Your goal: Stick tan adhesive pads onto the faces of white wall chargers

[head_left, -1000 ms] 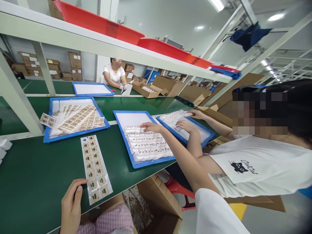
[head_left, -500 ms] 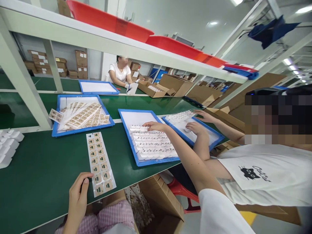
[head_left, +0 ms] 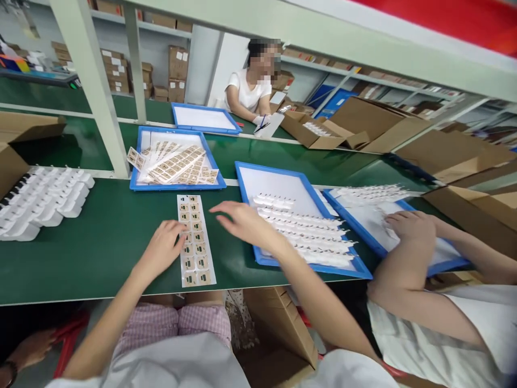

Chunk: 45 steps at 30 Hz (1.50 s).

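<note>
A white sheet of tan square stickers (head_left: 197,240) lies on the green table in front of me, its long side pointing away. My left hand (head_left: 161,249) is at the sheet's left edge, fingers loosely curved and apart, with the tips at or just over the stickers. To the right of the sheet is my right hand (head_left: 244,225), thumb and forefinger spread and nothing visible between them. Beside it, a blue-rimmed tray (head_left: 243,191) carries rows of small white plastic parts (head_left: 307,229) with thin dark tips.
Behind the sheet, another blue-rimmed tray (head_left: 177,187) holds a pile of sticker sheets (head_left: 173,161). White moulded pieces (head_left: 48,202) stand at the left. A co-worker's hands (head_left: 407,223) work over a tray (head_left: 374,245) on the right. A metal post (head_left: 91,91) rises at the table's back.
My right hand has left the white parts in the tray and moved left towards the sticker sheet. My left hand has moved further up the sheet's left edge. The view has turned left.
</note>
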Tool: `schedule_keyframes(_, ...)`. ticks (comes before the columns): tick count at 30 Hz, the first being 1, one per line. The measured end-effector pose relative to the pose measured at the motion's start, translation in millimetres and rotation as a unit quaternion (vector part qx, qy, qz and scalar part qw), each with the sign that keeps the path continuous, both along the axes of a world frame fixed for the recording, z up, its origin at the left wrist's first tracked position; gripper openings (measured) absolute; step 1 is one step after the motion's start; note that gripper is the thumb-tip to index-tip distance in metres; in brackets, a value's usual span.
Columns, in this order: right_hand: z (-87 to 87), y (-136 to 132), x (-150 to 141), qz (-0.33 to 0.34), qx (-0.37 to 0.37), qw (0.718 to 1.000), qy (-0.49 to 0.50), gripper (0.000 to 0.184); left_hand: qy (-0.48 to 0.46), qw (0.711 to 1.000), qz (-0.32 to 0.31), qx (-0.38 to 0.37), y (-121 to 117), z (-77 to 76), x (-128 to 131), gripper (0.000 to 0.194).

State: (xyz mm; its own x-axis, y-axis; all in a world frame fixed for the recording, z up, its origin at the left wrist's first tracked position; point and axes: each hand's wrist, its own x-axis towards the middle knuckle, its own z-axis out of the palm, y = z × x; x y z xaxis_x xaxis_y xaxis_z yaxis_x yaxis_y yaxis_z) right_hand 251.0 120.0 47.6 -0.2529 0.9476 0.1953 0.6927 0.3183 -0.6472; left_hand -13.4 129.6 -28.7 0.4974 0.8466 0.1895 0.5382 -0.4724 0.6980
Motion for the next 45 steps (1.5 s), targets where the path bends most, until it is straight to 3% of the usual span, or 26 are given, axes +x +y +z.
schedule_keyframes(3,-38.0,37,-50,0.006,-0.010,1.000,-0.015,0.030,0.065,0.997,-0.029,0.010,58,5.3,12,0.041)
schedule_keyframes(6,-66.4,72,-65,-0.019,-0.004,0.999,-0.034,0.034,0.116,0.992,-0.046,0.008,98,-1.8,18,0.050)
schedule_keyframes(12,-97.2,83,-58,-0.040,0.017,0.998,-0.052,0.029,0.144,0.987,-0.058,0.042,111,-24.2,13,0.045)
schedule_keyframes(23,-102.0,75,-57,-0.033,0.030,0.996,-0.079,0.027,0.143,0.986,-0.070,0.056,111,-23.8,9,0.043)
schedule_keyframes(33,-103.1,64,-55,-0.015,0.041,0.992,-0.122,0.040,0.152,0.985,-0.081,0.027,109,-24.9,2,0.053)
schedule_keyframes(45,-103.7,63,-60,-0.036,0.071,0.987,-0.139,0.026,0.145,0.986,-0.076,0.025,108,-23.2,3,0.047)
